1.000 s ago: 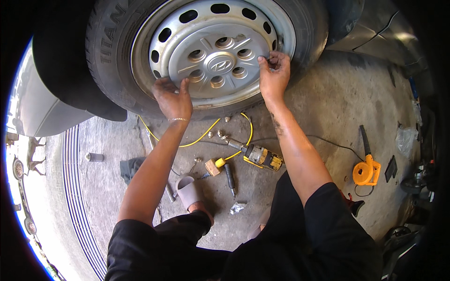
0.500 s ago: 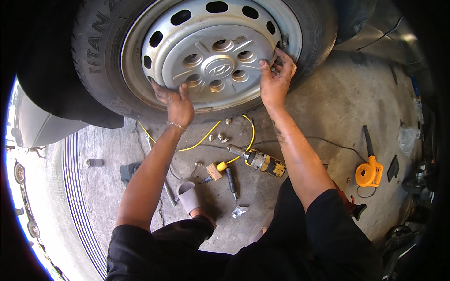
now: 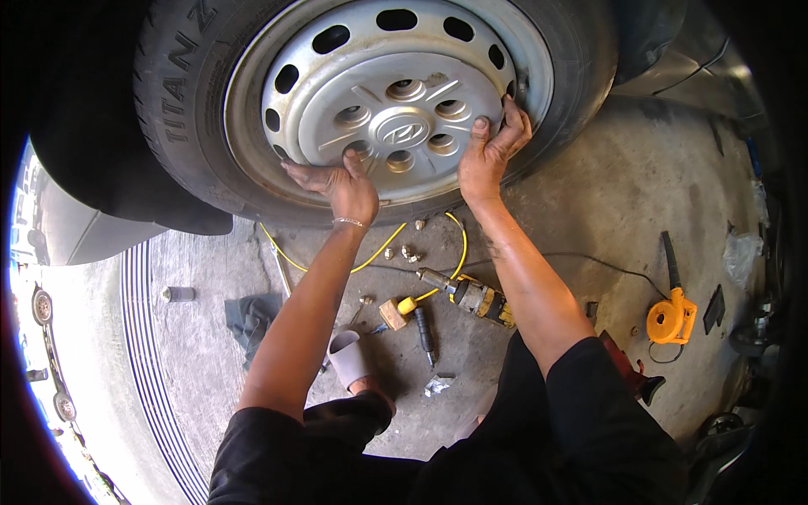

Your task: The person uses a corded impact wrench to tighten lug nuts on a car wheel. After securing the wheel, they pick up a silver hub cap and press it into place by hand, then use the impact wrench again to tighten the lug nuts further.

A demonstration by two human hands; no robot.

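A round silver wheel cover [image 3: 402, 129] with a raised emblem and several round holes sits at the middle of a silver steel wheel [image 3: 364, 28]. A black tyre [image 3: 179, 101] surrounds the wheel. At the cover's lower left edge, my left hand [image 3: 352, 194] grips with its thumb on the face and its fingers stretched along the rim. My right hand [image 3: 486, 168] holds the lower right edge, thumb on the face, fingertips curled round the outside. What lies behind the cover is hidden.
Below the wheel lie several metal nuts [image 3: 409, 253], a yellow hose [image 3: 459, 227], a yellow-black power tool [image 3: 478, 300], a small wooden block [image 3: 392, 314] and a black hand tool [image 3: 426, 335]. An orange blower [image 3: 670, 319] stands at right. Dark cloth [image 3: 252, 318] lies at left.
My left hand has slid right along the cover's lower edge, and my right hand has shifted slightly down, so they are closer together. The whole view has shifted a little.
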